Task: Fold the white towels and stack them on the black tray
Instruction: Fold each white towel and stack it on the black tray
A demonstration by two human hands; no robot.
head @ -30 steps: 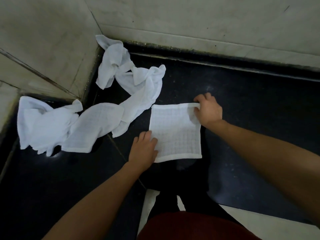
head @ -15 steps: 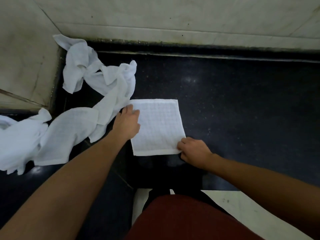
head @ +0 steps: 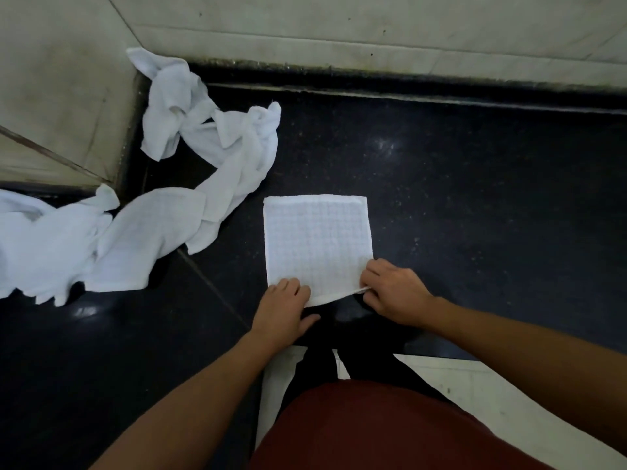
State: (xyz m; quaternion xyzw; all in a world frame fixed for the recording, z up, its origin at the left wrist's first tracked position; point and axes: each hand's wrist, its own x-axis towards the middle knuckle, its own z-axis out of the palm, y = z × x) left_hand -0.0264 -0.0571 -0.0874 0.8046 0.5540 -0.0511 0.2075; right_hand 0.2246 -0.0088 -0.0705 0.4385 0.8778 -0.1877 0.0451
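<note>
A white waffle-weave towel (head: 317, 239) lies flat on the black surface (head: 475, 198), folded into a rectangle. My left hand (head: 283, 308) rests on its near left corner with fingers on the cloth. My right hand (head: 393, 290) pinches the near right corner and has it lifted a little off the surface. To the left lie several unfolded white towels (head: 217, 154) in a crumpled string, one of them (head: 135, 245) flatter, another (head: 37, 245) bunched at the left edge.
Pale stone walls (head: 339, 25) close the black surface at the back and at the left (head: 61, 96). A seam (head: 210, 286) crosses the black surface. My red-clothed lap (head: 373, 429) and a pale floor strip (head: 492, 385) lie below.
My left hand moved from the towel's far left side down to its near left corner. My right hand stayed at the near right corner and now has that corner pinched and raised.
</note>
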